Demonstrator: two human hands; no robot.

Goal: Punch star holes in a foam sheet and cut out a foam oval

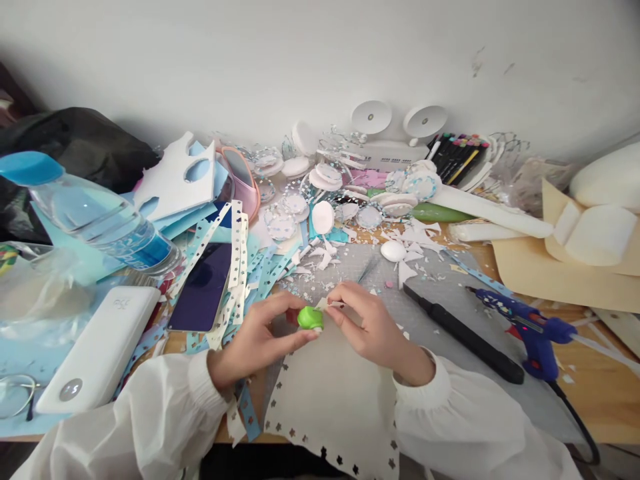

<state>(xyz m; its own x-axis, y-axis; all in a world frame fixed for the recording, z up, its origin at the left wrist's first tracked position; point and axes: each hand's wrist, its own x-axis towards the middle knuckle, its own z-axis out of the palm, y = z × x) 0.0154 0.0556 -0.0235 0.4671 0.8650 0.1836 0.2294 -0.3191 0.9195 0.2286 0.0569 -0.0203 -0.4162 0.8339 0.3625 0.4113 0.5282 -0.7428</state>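
Observation:
Between the thumb and fingers of my left hand [270, 327] is a small bright green paper punch [311, 319]. My right hand [363, 320] is closed in a pinch beside it, on a bit of off-white paper [323, 304] at the punch. Below both hands a large off-white paper sheet [345, 393] hangs over the table's front edge. Small star- or flower-shaped holes run along its left and bottom edges. Whether the pinched bit belongs to this sheet is hidden by my fingers.
Left are a water bottle [100, 213], a power bank [100, 350], a phone [203, 287] and punched strips [240, 260]. Beaded white discs [325, 177] crowd the back. A black stick-shaped tool [465, 333] and a blue glue gun [530, 327] lie right on a grey mat [440, 387].

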